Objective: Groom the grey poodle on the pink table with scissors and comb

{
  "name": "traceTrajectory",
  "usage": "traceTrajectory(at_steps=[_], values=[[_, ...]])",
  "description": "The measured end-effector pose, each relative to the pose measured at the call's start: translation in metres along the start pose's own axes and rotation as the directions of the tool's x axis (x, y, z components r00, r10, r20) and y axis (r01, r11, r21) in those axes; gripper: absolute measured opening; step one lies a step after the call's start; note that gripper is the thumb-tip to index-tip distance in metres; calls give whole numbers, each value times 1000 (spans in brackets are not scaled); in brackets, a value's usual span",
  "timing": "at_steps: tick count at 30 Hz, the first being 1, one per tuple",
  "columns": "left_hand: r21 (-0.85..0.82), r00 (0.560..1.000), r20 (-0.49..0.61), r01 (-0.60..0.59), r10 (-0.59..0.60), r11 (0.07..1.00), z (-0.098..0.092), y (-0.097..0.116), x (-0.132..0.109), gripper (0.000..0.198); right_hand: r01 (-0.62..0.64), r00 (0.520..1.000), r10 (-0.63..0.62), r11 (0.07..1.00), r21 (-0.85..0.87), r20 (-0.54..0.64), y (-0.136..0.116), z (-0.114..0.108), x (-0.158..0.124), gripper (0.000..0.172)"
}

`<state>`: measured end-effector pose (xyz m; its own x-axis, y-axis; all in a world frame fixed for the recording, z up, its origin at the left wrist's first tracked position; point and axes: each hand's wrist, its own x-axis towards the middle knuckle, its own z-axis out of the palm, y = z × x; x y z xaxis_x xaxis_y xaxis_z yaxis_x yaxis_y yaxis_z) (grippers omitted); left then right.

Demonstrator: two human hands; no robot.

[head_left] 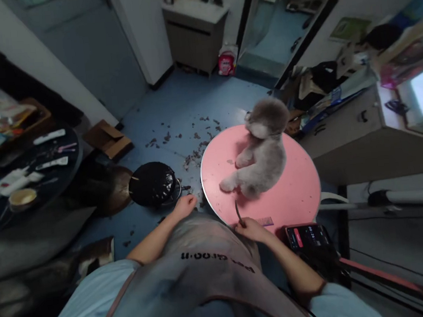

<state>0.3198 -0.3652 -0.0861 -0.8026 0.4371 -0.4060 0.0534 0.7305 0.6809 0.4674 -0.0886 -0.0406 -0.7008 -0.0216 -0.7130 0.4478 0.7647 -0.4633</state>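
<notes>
Pink table (297,185): bears grey dog (265,161), purple comb (266,221)
Right hand (252,229): grips dark curved tool (238,210)
Left hand (185,206): curled near black stool (151,183) (contents, I cannot tell)

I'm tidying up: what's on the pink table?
A grey dog, a comb and small hair tufts. Whatever lies directly under the dog is covered.

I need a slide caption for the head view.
Gray dog on a round pink table, with a curved dark tool in the person's right hand.
</notes>
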Motion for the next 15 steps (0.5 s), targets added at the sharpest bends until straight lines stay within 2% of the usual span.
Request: traceTrajectory(at_steps=[1,3,6,7,8,9,10,11,12,14,15], values=[[46,998,63,-16,13,999,1,-10,0,33,-111,991,107,993,-48,-77,4,13,2,33],[112,979,190,-100,77,989,4,-20,5,31,-287,944,275,957,-43,-179,8,35,11,49],[241,891,424,-284,163,928,1,-10,29,31,-437,869,438,898,58,-230,7,56,23,49],[293,866,467,-344,181,892,-3,-1,43,45,-471,844,479,877,97,-241,5,60,25,46],[334,850,484,-398,207,855,-8,11,59,61,-496,821,514,858,137,-249,3,64,26,43],[351,845,476,-437,245,828,-14,26,77,67,-514,799,543,840,174,-259,0,67,27,41],[337,849,440,-458,293,823,-18,44,97,62,-533,771,577,816,222,-271,-2,70,28,41],[283,845,402,-481,352,830,-22,64,118,50,-553,735,618,785,280,-279,-5,72,30,40],[194,844,359,-484,398,853,-22,86,140,46,-573,693,664,743,345,-279,-8,74,32,40],[1,851,268,-469,452,883,-14,131,182,41,-604,588,765,632,486,-264,-15,75,38,37],[-11,842,296,-470,452,883,-5,151,200,40,-607,532,812,565,559,-242,-18,76,42,36]])
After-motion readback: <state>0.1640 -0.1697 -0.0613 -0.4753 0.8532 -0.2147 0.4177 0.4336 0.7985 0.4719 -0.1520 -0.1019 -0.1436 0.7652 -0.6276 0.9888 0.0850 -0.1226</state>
